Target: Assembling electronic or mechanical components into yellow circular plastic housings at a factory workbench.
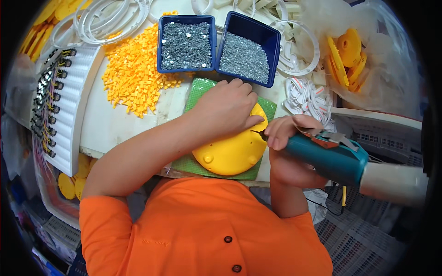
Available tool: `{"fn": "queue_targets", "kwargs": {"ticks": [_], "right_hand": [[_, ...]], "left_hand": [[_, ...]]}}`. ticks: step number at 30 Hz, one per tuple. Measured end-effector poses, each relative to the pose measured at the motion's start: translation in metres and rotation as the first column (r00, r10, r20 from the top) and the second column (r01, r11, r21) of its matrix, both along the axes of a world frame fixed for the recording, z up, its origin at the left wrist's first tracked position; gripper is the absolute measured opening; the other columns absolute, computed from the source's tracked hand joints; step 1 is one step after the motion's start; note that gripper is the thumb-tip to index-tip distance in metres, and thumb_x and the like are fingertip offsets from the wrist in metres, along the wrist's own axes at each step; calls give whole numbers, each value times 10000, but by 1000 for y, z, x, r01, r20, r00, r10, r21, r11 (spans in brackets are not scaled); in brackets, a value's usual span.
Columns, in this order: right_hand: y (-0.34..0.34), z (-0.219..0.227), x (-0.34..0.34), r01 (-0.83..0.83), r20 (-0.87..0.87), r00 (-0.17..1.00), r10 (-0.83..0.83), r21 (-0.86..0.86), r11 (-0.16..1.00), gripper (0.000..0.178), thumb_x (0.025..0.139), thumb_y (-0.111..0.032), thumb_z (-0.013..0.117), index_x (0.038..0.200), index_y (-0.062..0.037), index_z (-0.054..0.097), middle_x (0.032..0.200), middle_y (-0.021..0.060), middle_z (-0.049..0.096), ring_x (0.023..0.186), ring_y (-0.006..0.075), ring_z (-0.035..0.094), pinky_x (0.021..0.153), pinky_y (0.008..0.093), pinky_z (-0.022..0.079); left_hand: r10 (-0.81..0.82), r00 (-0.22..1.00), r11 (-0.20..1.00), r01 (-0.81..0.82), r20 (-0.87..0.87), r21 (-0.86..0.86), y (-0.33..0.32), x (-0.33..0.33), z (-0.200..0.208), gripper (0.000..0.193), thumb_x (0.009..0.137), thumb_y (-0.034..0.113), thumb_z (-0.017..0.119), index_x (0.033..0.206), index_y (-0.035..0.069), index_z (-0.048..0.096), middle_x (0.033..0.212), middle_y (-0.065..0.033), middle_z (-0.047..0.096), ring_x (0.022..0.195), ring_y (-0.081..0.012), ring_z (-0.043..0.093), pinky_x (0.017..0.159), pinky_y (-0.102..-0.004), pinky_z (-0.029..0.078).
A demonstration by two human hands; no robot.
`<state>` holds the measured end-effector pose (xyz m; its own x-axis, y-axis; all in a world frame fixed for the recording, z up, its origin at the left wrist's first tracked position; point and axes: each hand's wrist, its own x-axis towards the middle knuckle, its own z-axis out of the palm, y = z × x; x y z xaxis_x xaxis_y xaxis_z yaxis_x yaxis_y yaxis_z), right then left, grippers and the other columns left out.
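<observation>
A yellow round plastic cover (228, 155) lies on a green mat (258, 172) in front of me. My left hand (228, 106) rests over its far side, fingers curled and thumb pressed on it, holding it steady. My right hand (292, 131) grips a teal electric screwdriver (322, 156), held sideways with its thin bit pointing left. The bit's tip is over the cover's right part, near my left thumb; whether it touches cannot be made out. My left fingertips are partly hidden.
Beyond my hands stand two blue bins, one of dark metal pieces (186, 46), one of small screws (244, 57). Small yellow parts (136, 73) are heaped at left beside a white ridged tray (76, 101) with wired components. At right are white cables (308, 99) and bagged yellow parts (348, 57).
</observation>
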<state>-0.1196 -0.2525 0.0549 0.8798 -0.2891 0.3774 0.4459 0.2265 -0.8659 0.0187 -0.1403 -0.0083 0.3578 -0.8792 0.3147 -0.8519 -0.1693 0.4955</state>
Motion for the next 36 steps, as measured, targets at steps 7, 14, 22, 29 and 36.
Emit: {"fn": "queue_targets", "kwargs": {"ticks": [7, 14, 22, 29, 36], "right_hand": [[4, -21, -1, 108, -85, 991, -104, 41, 993, 893, 904, -717, 359, 1332, 46, 543, 750, 117, 608, 690, 239, 560, 768, 407, 450], [1, -30, 2, 77, 38, 996, -75, -50, 996, 867, 892, -722, 359, 1259, 32, 581, 729, 115, 601, 652, 237, 555, 732, 410, 458], [1, -31, 1, 40, 27, 999, -38, -52, 998, 907, 890, -749, 381, 1299, 41, 558, 738, 103, 610, 667, 236, 569, 729, 409, 464], [17, 24, 3, -171, 45, 984, 174, -71, 983, 844, 961, -762, 359, 1376, -54, 553, 770, 82, 628, 699, 229, 583, 765, 414, 458], [58, 4, 8, -261, -170, 945, 281, 131, 956, 210, 1011, -68, 559, 1213, -46, 610, 892, 132, 652, 756, 232, 629, 799, 378, 528]], "left_hand": [[-5, 999, 999, 7, -44, 48, 2, 0, 0, 413, 877, 416, 698, 988, 18, 700, 998, -112, 669, 997, -283, 632, 855, -406, 514], [-8, 999, 999, 9, -35, 35, 3, 0, 2, 403, 871, 411, 702, 979, 23, 698, 976, -114, 670, 982, -282, 635, 849, -404, 514], [7, 1000, 1000, -7, -6, -22, 2, -1, -1, 413, 869, 427, 716, 929, 18, 722, 946, -110, 671, 971, -284, 629, 813, -404, 503], [-14, 999, 997, 18, -52, 69, 2, 1, 4, 437, 892, 432, 685, 990, 6, 700, 994, -122, 667, 996, -292, 630, 848, -421, 517], [-44, 996, 992, 53, -75, 118, 0, 4, 0, 458, 900, 471, 679, 999, 24, 710, 1006, -116, 678, 1013, -288, 632, 849, -397, 514]]}}
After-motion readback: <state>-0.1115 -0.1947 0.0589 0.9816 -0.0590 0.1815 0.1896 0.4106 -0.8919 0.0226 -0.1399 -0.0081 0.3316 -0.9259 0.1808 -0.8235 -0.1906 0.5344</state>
